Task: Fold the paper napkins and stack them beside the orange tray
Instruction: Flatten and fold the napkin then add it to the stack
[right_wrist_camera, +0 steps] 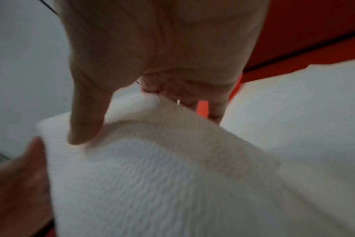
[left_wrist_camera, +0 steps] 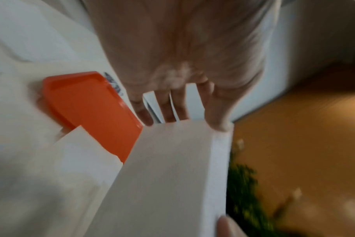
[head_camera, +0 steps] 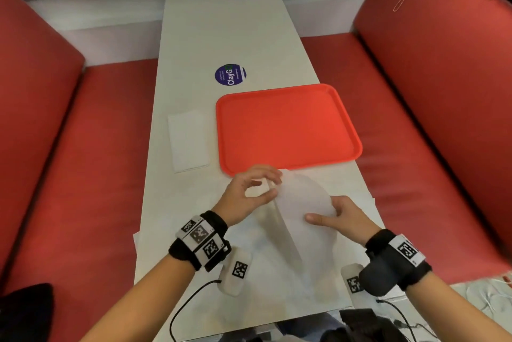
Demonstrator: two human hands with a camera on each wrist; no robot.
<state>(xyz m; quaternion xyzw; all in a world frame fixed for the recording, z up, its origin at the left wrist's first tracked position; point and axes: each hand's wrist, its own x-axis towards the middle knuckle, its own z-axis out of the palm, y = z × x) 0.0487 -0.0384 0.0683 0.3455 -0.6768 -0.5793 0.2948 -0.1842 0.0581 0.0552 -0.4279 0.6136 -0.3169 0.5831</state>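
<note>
I hold a white paper napkin lifted and curved above the table's near end. My left hand pinches its left edge between thumb and fingertips. On the right side, my right hand grips it with the thumb on top and the fingers hidden underneath. In the right wrist view the thumb presses on the napkin. The orange tray lies just beyond the hands. A folded white napkin stack lies left of the tray. Flat unfolded napkins cover the table under my wrists.
The narrow white table runs away from me between two red benches. A round blue sticker sits behind the tray. Black cables hang off the table's near edge.
</note>
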